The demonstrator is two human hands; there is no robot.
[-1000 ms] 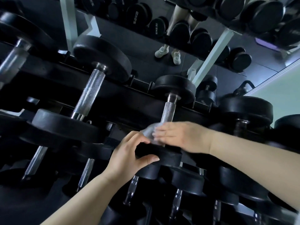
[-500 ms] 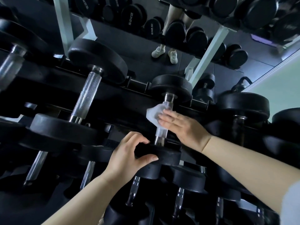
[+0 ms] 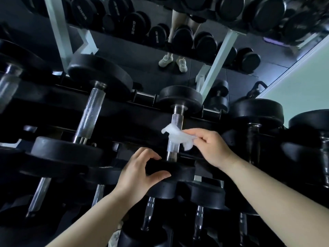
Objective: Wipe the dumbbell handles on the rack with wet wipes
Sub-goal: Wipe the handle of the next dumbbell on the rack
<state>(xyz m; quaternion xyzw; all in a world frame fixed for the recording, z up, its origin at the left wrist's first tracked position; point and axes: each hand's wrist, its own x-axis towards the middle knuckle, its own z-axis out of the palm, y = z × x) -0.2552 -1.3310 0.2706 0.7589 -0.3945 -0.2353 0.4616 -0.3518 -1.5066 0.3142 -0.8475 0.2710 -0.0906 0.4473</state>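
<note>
Lightly, my right hand [image 3: 212,149] pinches the wet wipe [image 3: 178,135] against the dumbbell handle [image 3: 177,120]. My left hand [image 3: 137,173] grips its near head [image 3: 184,172].

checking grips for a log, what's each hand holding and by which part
The right hand pinches the wet wipe by its right end, across the dumbbell handle. The left hand grips the rim of that dumbbell's near head.

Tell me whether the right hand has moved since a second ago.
Yes. The right hand has drawn rightward off the handle, which its fingers crossed before; now only the wipe does.
</note>
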